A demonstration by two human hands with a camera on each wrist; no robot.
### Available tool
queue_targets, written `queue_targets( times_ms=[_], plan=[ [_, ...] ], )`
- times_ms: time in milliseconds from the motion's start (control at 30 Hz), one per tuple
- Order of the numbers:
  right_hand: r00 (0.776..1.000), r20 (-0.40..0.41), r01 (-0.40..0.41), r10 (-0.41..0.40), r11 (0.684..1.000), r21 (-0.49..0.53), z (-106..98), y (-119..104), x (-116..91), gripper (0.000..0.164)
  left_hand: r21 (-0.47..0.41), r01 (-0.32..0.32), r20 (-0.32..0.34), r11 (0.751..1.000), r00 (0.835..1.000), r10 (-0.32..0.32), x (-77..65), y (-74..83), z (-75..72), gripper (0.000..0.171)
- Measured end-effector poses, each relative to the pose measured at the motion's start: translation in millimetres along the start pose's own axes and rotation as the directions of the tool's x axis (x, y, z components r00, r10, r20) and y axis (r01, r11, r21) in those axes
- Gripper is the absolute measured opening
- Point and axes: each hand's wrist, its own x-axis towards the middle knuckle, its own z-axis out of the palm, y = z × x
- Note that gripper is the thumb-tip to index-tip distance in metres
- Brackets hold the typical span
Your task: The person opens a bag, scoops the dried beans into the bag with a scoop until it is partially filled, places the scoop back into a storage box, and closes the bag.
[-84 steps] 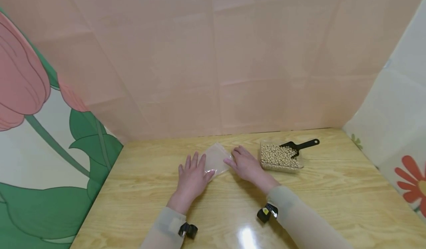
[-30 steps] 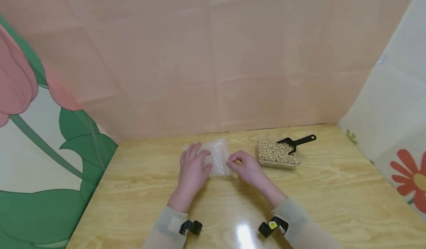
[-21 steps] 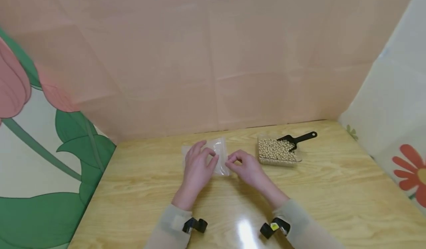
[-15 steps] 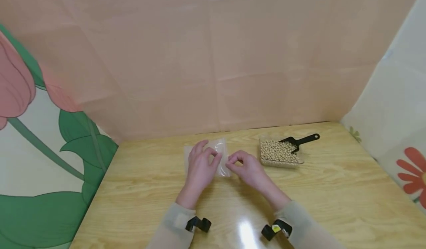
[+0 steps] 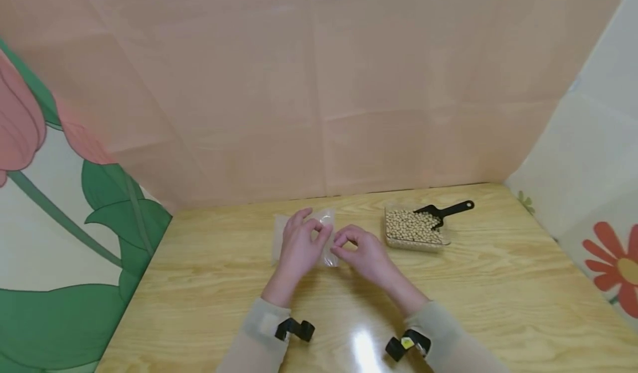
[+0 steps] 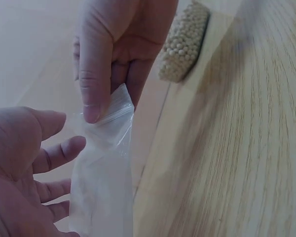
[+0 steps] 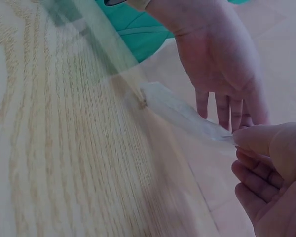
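A clear zip-lock bag [image 5: 279, 239] is between the two hands at the middle of the table, partly covered by the left hand in the head view. My right hand [image 5: 366, 255] pinches its zip edge between thumb and index finger; the left wrist view shows that thumb [image 6: 94, 94] lying over the bag's zip strip. My left hand [image 5: 300, 248] is at the bag's other side. Its thumb [image 6: 52, 123] and index finger are apart, and its other fingers reach loosely behind the film [image 6: 103, 192]. Seen from the right wrist, the bag [image 7: 182, 112] slants edge-on, lifted off the wood.
To the right stands a clear box [image 5: 416, 247] of pale round beans, with a black scoop [image 5: 451, 209] lying in it, handle pointing right. The wooden table [image 5: 199, 295] meets a pink cloth backdrop [image 5: 249, 113] behind. Flower-printed sheets flank both sides.
Both hands came off the flat bag and turned it so its zip edge faces right. The right hand took hold of that edge, then drew slightly left; the left thumb and index finger curled nearer it.
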Motion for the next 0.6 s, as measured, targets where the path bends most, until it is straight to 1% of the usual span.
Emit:
queue_targets(
  times_ms=[167, 267, 367, 500, 600],
  plan=[
    [1.0, 0.025, -0.003, 0.002, 1.0, 0.005, 1.2, -1.8, -1.0, 0.016, 0.009, -0.004, 0.014, 1.0, 1.0, 0.003, -0.1, 0.1, -2.1, 0.029],
    [0.999, 0.041, 0.004, -0.004, 1.0, 0.008, 2.9, -1.7, -1.7, 0.015, 0.008, -0.018, 0.017, 1.0, 1.0, 0.018, 0.0, -0.6, -2.0, 0.027],
    [0.999, 0.049, 0.009, -0.01, 1.0, 0.01, 4.7, -1.1, -2.1, 0.016, 0.001, -0.031, 0.012, 1.0, 0.999, 0.031, -0.4, -0.8, -2.1, 0.021],
    [0.999, 0.05, 0.008, -0.01, 1.0, 0.02, 5.2, -0.7, -2.3, 0.015, -0.014, -0.027, -0.007, 1.0, 1.0, 0.027, -0.4, 0.5, -3.9, 0.012],
    [0.999, 0.054, 0.004, -0.006, 0.999, 0.032, 4.1, -0.6, -1.8, 0.008, -0.033, -0.017, -0.018, 0.999, 1.0, 0.016, -0.1, 1.8, -5.8, 0.01]
  ],
)
